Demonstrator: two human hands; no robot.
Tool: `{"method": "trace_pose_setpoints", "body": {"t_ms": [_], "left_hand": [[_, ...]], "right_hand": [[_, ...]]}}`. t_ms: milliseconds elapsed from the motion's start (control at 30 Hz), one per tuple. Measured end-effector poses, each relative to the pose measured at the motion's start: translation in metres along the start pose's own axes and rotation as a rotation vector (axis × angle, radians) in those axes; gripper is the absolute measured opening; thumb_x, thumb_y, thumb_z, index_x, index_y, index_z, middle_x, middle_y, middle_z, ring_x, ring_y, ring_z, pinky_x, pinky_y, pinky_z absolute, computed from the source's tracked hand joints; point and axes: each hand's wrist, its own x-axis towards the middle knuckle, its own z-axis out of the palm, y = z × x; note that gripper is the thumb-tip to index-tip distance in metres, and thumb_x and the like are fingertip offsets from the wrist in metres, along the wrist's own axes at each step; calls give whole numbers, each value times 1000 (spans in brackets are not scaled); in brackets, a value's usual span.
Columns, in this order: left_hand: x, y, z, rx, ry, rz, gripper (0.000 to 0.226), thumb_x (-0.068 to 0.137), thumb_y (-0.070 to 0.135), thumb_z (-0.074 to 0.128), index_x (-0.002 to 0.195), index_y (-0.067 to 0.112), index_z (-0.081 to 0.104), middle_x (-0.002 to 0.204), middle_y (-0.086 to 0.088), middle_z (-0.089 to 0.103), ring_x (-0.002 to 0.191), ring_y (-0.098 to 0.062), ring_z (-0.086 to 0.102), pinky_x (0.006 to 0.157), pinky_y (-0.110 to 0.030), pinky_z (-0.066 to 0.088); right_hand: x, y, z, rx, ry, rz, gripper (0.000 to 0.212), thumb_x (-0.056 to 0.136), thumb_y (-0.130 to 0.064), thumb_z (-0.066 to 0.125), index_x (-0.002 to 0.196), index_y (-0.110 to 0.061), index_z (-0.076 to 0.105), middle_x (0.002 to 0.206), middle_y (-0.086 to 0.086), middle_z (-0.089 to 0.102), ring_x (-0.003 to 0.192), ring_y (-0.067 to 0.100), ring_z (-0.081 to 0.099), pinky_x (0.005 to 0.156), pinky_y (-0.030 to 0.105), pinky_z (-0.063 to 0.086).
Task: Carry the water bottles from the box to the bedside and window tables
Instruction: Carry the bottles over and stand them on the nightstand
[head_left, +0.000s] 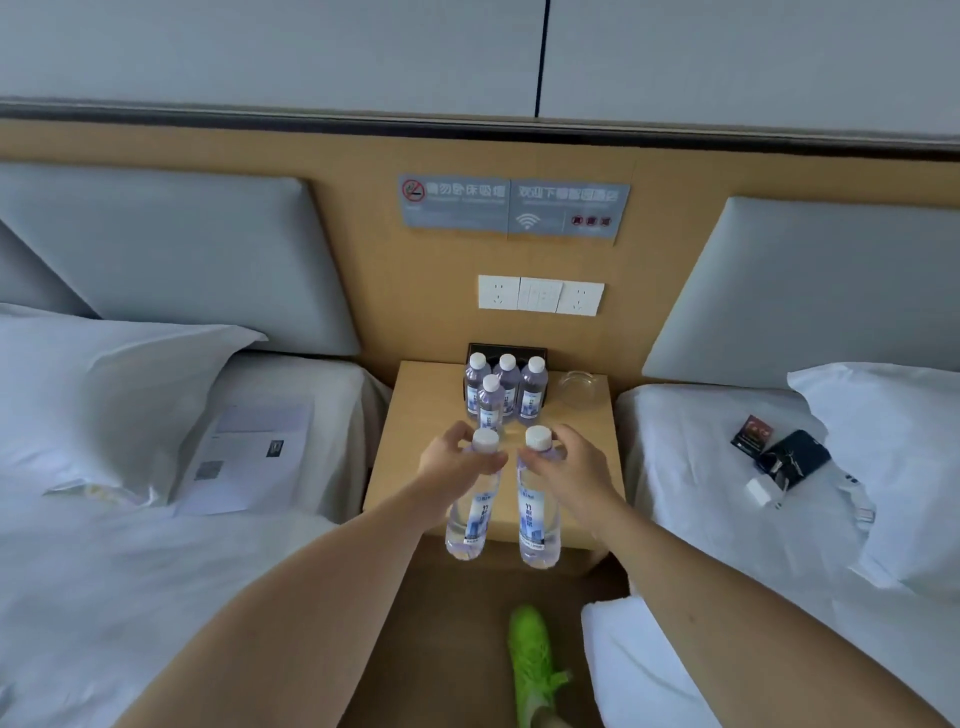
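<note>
Both hands are loaded here: the left hand (451, 458) is clamped round the neck of one bottle (470, 512) and the right hand (563, 460) round the neck of a second bottle (536, 512), each hanging upright below the fingers over the near edge of the nightstand (415, 415). Four more bottles (501, 387) stand in a cluster just beyond the fingertips, with a glass ashtray (578, 388) further right of the right-hand fingers. I'd lower both straight down onto the bare wood under the fingers, short of that cluster, so nothing gets knocked. Let the bases sit flat before loosening; neck grips let bottles swing.
</note>
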Motion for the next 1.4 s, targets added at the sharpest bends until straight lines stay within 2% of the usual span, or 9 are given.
{"method": "trace_pose_setpoints", "body": {"t_ms": [233,467,633,733,967,1100,1167,1300,1400], "left_hand": [[88,1,6,245,49,-40,26,87,31,78,99,27,55,102,-2,65,79,-15,60,57,-24,46],[150,-3,14,393,91,-70,35,87,29,78,111,23,53,105,-1,63,93,-18,62,72,-30,55],[182,-15,14,412,58,-77,39,85,28,80,108,28,49,99,4,59,88,-17,59,55,-18,45],[197,-29,14,411,43,-93,46,84,28,80,118,26,49,107,1,58,84,-14,55,44,-11,38],[221,-55,15,448,-24,-53,45,82,25,82,117,22,53,99,3,58,87,-19,55,54,-16,36],[226,-63,19,449,-35,-29,42,80,22,82,113,18,58,102,-1,61,91,-21,54,63,-24,36],[228,-64,22,455,-42,-14,43,79,20,83,115,17,60,107,-3,60,94,-21,53,66,-24,34],[232,-62,26,442,-43,-1,45,78,20,84,116,20,60,105,-1,61,91,-20,53,54,-7,33],[233,-60,30,399,-19,-4,48,77,20,85,118,21,60,107,1,62,92,-18,53,57,1,35]], "right_hand": [[110,35,8,-221,-73,-23,28,86,-43,75,103,-30,56,99,-7,67,93,18,61,78,39,53],[192,49,8,-312,-64,-74,26,81,-32,81,98,-18,67,92,-1,64,84,22,57,66,32,37],[228,61,21,-340,-63,1,32,79,-28,83,106,-15,70,96,4,70,89,24,61,70,29,38],[245,68,34,-423,-90,20,37,82,-26,79,115,-14,69,106,8,70,97,29,63,74,31,45],[264,79,55,-575,-115,-47,17,81,-10,75,94,-5,65,95,17,66,90,39,61,68,37,43],[269,79,58,-619,-110,-83,28,82,-3,73,110,-3,67,115,19,58,100,40,59,80,38,45],[271,79,58,-614,-87,-87,27,82,-1,72,109,-2,68,115,19,58,98,41,59,76,36,43],[276,77,63,-616,-68,-100,23,81,-1,72,104,-3,67,108,17,58,93,39,59,69,30,32],[277,78,65,-594,-50,-103,27,82,-1,74,108,-2,68,109,18,59,95,38,58,71,31,35]]}}
